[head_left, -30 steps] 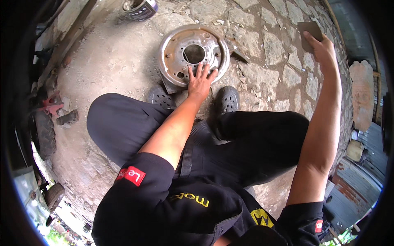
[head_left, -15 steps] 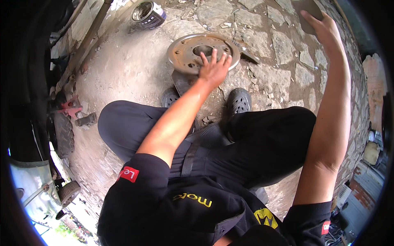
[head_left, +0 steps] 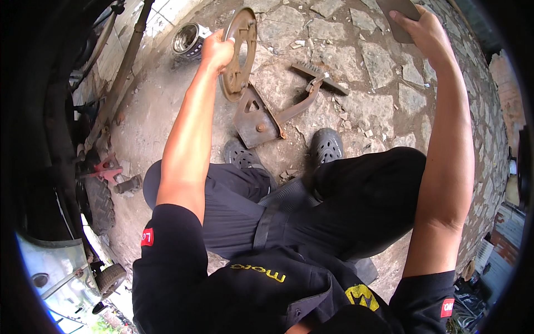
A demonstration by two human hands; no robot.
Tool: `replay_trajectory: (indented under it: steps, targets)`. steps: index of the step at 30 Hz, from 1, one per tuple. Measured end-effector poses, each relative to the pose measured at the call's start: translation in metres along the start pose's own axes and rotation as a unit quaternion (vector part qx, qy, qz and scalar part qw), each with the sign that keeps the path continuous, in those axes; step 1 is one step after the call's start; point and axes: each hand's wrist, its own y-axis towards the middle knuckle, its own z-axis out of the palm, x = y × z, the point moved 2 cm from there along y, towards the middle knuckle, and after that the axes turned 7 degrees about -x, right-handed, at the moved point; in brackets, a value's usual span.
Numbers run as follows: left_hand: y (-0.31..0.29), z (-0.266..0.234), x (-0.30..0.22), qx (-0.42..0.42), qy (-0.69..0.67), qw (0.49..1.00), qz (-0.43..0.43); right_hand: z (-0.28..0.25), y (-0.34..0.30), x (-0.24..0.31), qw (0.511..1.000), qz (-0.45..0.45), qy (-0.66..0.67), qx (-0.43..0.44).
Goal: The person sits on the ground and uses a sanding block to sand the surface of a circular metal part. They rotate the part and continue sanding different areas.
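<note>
My left hand (head_left: 218, 51) is closed on the rim of a round, rusty brake backing plate (head_left: 245, 67), a disc with a hole in its middle. It is raised and tilted nearly edge-on. My right hand (head_left: 431, 34), at the far right, grips a flat brown piece that looks like sandpaper (head_left: 401, 21), thumb on top. Below the disc a rusty metal bracket (head_left: 255, 121) with a curved arm lies on the ground. A dark ridged bar (head_left: 334, 84) sits at the arm's end; whether they are joined I cannot tell.
An open tin (head_left: 188, 40) stands beyond my left hand. My clogs (head_left: 327, 146) are close to the bracket. At the left lie a red metal stand (head_left: 107, 168) and a short dark cylinder (head_left: 128, 185), near a vehicle's tyre. The ground is rough stone paving (head_left: 378, 64).
My left hand has gone from lying spread on the disc to gripping its rim, lifting and tilting it leftward. The bracket beneath now shows. My right hand has shifted slightly up and left.
</note>
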Motion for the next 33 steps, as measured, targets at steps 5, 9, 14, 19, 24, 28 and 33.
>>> replay_trajectory:
  steps: [5, 9, 14, 19, 24, 28, 33]
  targets:
    - [-0.040, -0.031, -0.029, -0.052, -0.108, 0.990, -0.070, 0.031, -0.010, 0.032, 0.996, -0.052, -0.067, -0.015]
    - [-0.056, -0.055, -0.021, -0.056, -0.213, 0.970, -0.099, 0.043, -0.004, 0.036, 0.992, -0.079, -0.098, -0.024]
    - [-0.064, -0.030, 0.049, 0.004, -0.432, 0.882, -0.191, 0.041, -0.011, 0.051, 0.993, -0.054, -0.106, -0.009]
    - [-0.096, 0.034, 0.129, 0.051, -0.508, 0.837, -0.196, 0.045, -0.019, 0.051, 0.997, -0.063, -0.050, 0.014]
    - [-0.111, 0.047, 0.168, 0.040, -0.490, 0.824, -0.280, 0.028, -0.032, 0.060, 0.995, -0.032, -0.089, -0.008]
    - [-0.109, 0.046, 0.177, 0.023, -0.468, 0.829, -0.306, 0.027, -0.039, 0.052, 0.995, -0.054, -0.080, -0.015]
    - [-0.110, 0.036, 0.198, -0.030, -0.389, 0.861, -0.326, 0.030, -0.047, 0.055, 0.999, -0.008, -0.053, -0.002]
